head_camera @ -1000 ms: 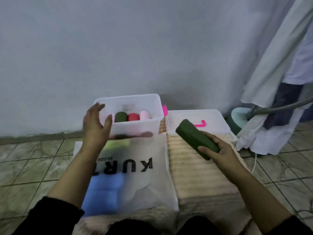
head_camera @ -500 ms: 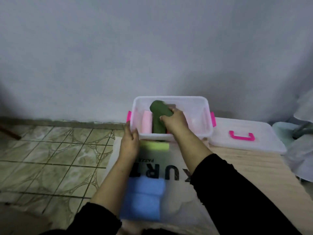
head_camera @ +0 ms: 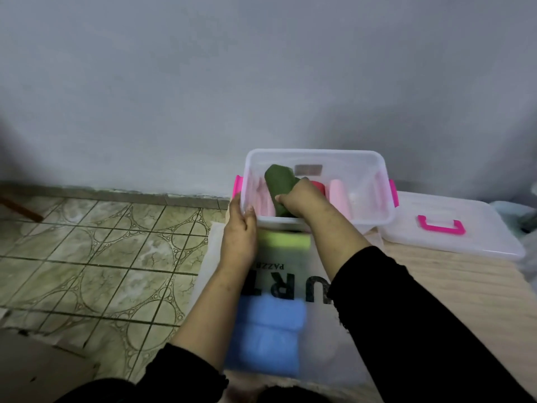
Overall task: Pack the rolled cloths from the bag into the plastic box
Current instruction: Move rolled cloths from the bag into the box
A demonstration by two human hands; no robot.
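Green rolled cloth (head_camera: 278, 184) in right hand (head_camera: 299, 199), lower end hidden behind box (head_camera: 374, 219) wall

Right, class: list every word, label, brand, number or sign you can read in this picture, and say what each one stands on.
"URT": large black letters on the white bag, seen upside down; the word is cut off by the arms at both ends.
"PAZZ": small black print on the same bag, above the large letters; also upside down and partly hidden.
Grey label on the plastic box's far wall: too blurred to read.
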